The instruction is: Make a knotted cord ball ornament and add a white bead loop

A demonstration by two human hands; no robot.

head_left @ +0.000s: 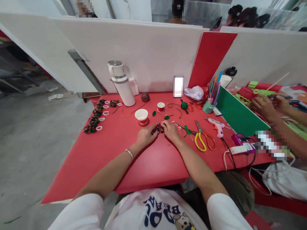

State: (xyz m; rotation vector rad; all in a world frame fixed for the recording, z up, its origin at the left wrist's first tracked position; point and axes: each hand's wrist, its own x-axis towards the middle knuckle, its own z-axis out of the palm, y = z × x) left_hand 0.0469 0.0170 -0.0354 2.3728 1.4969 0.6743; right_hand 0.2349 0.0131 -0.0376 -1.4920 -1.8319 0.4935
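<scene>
A small dark multicoloured yarn piece (158, 128) is held between both hands at the middle of the red table (153, 159). My left hand (146, 135) grips its left side with closed fingers. On its right side, the fingers of my right hand (169, 130) pinch it. Just beyond the hands stand a white and red cup (141, 116) and a thread spool (161, 107). Small green yarn pieces (167, 117) and a few white beads (179, 126) lie near my right hand. Yellow and red handled scissors (200, 140) lie open to the right.
Finished-looking yarn pieces with white bead loops (93, 119) line the left edge. A white thermos (123, 89), yarn ball (145, 97) and phone (178, 86) stand behind. At right are a pink glue gun (217, 126), pen cup (208, 107), green divider (240, 111) and a co-worker's hands (266, 107).
</scene>
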